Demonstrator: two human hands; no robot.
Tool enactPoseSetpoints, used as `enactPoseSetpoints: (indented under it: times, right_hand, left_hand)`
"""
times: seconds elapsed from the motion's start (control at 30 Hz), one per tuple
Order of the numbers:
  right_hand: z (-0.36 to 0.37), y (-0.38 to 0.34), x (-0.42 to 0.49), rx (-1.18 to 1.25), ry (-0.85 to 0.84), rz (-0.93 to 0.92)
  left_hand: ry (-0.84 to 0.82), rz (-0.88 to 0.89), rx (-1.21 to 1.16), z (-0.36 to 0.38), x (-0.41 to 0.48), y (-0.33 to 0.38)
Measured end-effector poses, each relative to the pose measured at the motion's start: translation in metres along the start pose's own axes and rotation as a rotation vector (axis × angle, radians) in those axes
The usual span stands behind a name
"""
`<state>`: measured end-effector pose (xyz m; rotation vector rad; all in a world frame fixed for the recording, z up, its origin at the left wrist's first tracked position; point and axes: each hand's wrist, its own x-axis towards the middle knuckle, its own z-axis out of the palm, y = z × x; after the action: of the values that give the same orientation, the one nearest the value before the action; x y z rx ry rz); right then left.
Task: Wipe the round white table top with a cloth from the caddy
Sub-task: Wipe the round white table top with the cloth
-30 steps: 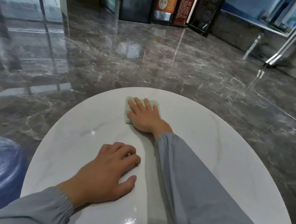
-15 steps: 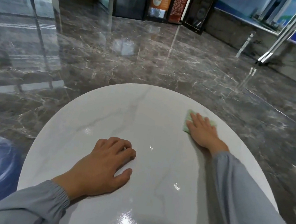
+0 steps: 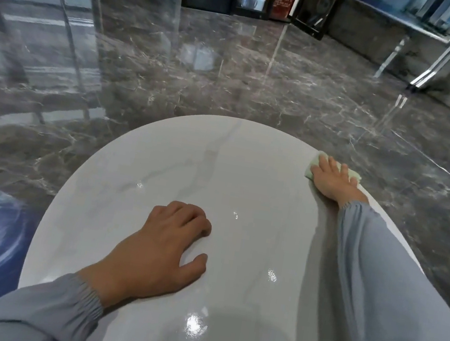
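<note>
Head view: the green cloth (image 3: 312,166) is pressed flat at the far right edge of the bench (image 3: 247,168) by the right hand (image 3: 334,179), grip spread. The left hand (image 3: 167,246) is rested near the middle of the bench, grip loosely curled, nothing held. The cloth should be held flat and swept back across the bench in rows.

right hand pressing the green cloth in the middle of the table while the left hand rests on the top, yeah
No. The head view shows the right hand pressing the green cloth at the far right edge of the table top, not the middle. The left hand does rest on it.
</note>
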<state>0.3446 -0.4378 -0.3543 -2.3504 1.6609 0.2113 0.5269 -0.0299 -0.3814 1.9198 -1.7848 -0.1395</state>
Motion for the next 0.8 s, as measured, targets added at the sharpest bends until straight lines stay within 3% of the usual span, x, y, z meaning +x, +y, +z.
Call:
enactPoseSetpoints:
  times: [0.17, 0.37, 0.5, 0.63, 0.8]
  right_hand:
    - [0.002, -0.097, 0.026, -0.007, -0.036, -0.194]
    - [0.039, -0.266, -0.029, -0.165, -0.077, -0.698]
    - [0.057, -0.302, -0.06, -0.202, -0.105, -0.899]
    - [0.045, -0.267, -0.045, -0.109, -0.054, -0.754]
    - [0.02, -0.146, -0.015, -0.025, -0.018, -0.403]
  left_hand:
    - [0.013, 0.022, 0.027, 0.001, -0.002, 0.004]
    - [0.013, 0.022, 0.05, -0.001, 0.0, 0.002]
    - [0.013, 0.031, 0.059, -0.002, 0.001, 0.003]
    - [-0.019, 0.025, 0.067, -0.003, -0.001, 0.002]
    - [-0.001, 0.013, 0.065, -0.003, -0.001, 0.002]
